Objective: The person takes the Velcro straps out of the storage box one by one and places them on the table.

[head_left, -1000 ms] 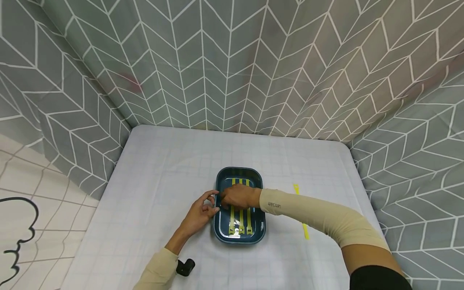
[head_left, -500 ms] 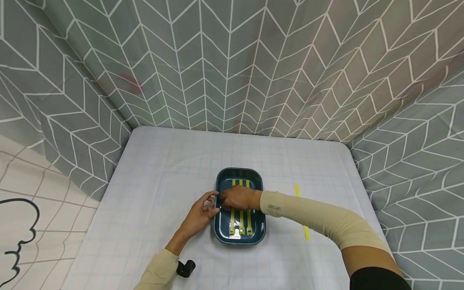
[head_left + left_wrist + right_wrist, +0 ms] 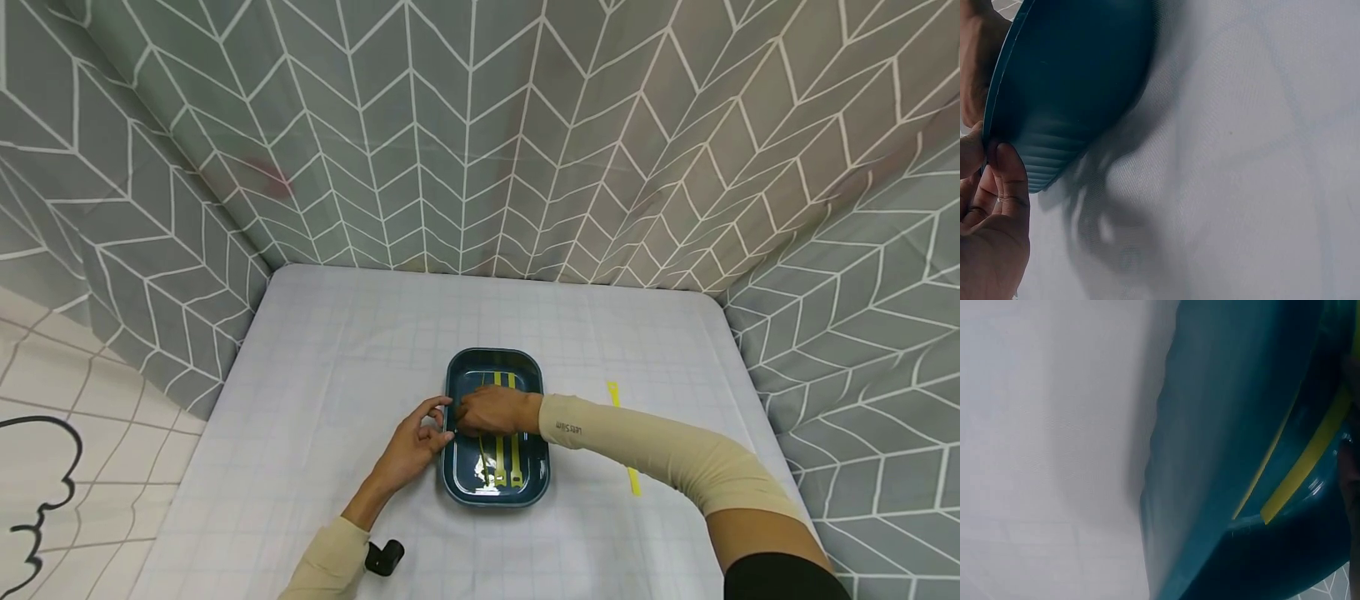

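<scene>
A dark teal rectangular tray sits on the cloth with yellow straps lying lengthwise in it. My left hand pinches the tray's left rim between thumb and fingers; the left wrist view shows the thumb and index finger at the edge. My right hand reaches into the tray from the right, fingers curled down at the leftmost yellow strap, which stands thin and edge-on. The fingertips themselves are hidden. Two more straps lie flat: a middle strap and a right strap, both partly covered by the right hand.
Another yellow strap lies on the white cloth to the right, its middle covered by the right sleeve. A black wrist device sits beside the left sleeve. Grey patterned curtains enclose the table's back and sides.
The leftmost strap has turned from lying flat to edge-on under the right fingers. Both hands and the tray have stayed nearly in place.
</scene>
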`<state>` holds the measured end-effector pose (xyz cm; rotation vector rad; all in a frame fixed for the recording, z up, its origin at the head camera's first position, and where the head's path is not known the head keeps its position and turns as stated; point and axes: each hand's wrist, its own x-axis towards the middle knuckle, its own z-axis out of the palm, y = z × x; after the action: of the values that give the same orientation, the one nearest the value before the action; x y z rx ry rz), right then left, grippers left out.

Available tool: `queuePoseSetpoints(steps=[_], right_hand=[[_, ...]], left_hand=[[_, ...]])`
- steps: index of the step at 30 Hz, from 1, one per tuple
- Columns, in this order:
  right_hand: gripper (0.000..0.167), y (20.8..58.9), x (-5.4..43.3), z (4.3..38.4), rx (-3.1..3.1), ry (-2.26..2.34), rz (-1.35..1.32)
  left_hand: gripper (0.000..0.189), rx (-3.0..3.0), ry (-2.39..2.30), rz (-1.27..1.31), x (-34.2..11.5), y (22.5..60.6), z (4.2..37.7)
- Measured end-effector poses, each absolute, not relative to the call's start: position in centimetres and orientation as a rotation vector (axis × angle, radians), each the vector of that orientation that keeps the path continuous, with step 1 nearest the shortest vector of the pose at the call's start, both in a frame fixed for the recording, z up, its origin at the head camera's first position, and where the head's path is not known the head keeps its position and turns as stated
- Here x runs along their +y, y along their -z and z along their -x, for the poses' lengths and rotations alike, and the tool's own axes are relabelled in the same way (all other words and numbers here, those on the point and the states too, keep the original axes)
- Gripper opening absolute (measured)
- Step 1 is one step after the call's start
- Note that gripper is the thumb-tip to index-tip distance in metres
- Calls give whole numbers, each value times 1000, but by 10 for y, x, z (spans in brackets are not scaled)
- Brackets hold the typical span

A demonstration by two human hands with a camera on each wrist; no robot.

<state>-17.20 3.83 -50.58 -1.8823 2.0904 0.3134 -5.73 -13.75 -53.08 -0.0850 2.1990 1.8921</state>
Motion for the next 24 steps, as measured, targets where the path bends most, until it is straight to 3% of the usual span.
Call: queuePoseSetpoints(steps=[24], right_hand=[[10,480,61,185,2177,56,1926]], left_hand=[[51,2188,-1882,33,-137,532,57]])
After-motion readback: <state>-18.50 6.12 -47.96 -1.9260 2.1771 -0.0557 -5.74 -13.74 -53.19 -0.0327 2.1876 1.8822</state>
